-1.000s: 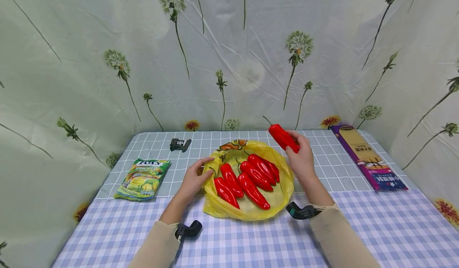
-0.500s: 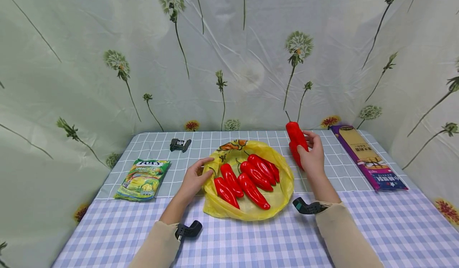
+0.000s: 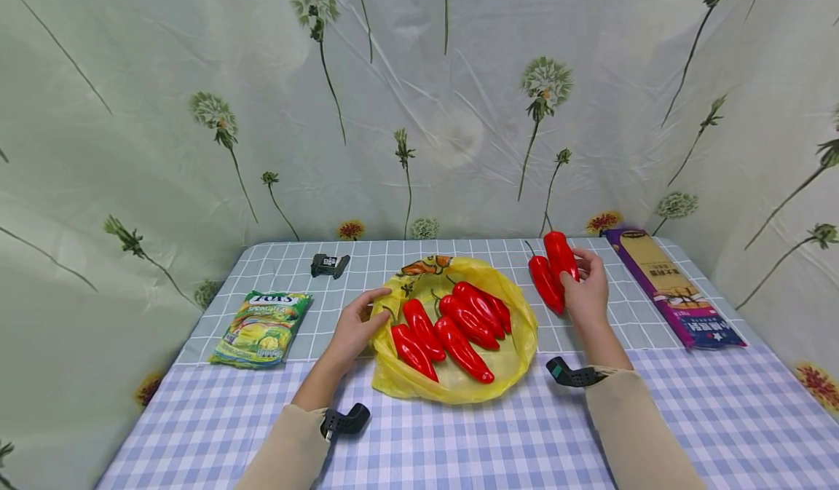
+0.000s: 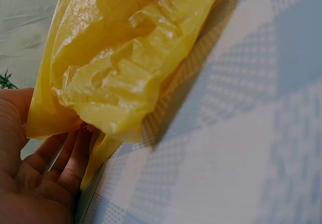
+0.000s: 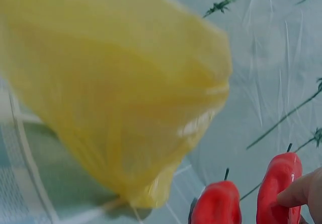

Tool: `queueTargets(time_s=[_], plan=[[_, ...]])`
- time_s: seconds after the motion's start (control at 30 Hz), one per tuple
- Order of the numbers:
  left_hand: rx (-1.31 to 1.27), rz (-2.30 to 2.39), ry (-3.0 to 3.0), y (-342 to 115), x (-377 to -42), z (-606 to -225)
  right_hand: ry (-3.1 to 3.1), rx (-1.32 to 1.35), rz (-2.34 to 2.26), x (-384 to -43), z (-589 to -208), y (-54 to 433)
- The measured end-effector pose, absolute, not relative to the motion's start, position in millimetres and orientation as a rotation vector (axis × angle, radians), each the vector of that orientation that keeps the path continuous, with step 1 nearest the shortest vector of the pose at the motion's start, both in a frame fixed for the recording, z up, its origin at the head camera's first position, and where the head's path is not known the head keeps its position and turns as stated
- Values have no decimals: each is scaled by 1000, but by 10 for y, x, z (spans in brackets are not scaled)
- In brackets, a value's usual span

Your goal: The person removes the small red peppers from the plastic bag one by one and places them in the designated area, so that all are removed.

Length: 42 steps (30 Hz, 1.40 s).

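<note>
My right hand (image 3: pixel 585 291) grips a red pepper (image 3: pixel 559 251) with a thin dark stem, thumb on its near side. Just left of it a second red pepper (image 3: pixel 545 285) lies on the grey grid cloth, overlapped by the held one in the head view. Both peppers also show low in the right wrist view, where the thumb presses the held pepper (image 5: pixel 275 194). In the middle, a yellow plastic bag (image 3: pixel 521 373) spreads wide with several red peppers (image 3: pixel 464 348) inside. My left hand (image 3: pixel 354 328) pinches the bag's left rim; the left wrist view has its fingers (image 4: pixel 75 158) under the crinkled plastic.
To the left lies a green and yellow candy bag (image 3: pixel 264 328). A small black device (image 3: pixel 330 264) sits behind it. On the far right is a long purple and gold packet (image 3: pixel 668 286). A floral curtain (image 3: pixel 452 111) borders the table's back edge.
My right hand has carried its pepper rightward and away from the bag, tilting it more upright. The pepper lying on the cloth now shows beside it. My left hand and the yellow bag stay put.
</note>
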<state>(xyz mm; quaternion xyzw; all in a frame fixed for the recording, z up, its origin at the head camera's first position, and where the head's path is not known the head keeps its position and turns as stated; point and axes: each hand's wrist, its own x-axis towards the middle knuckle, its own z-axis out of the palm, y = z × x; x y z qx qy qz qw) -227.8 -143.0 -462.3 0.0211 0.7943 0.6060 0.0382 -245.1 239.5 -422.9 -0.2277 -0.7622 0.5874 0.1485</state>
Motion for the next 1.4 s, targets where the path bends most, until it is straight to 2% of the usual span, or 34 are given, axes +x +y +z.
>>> queueTargets(time_s=[0.5, 1.4], plan=[[115, 1880, 2421, -1437, -2267, -4606, -2171, -745, 1679, -2493, -4383, 2543], [89, 1878, 2409, -1441, -2274, -4623, -2343, -652, 1401, -2479, -4513, 2609]])
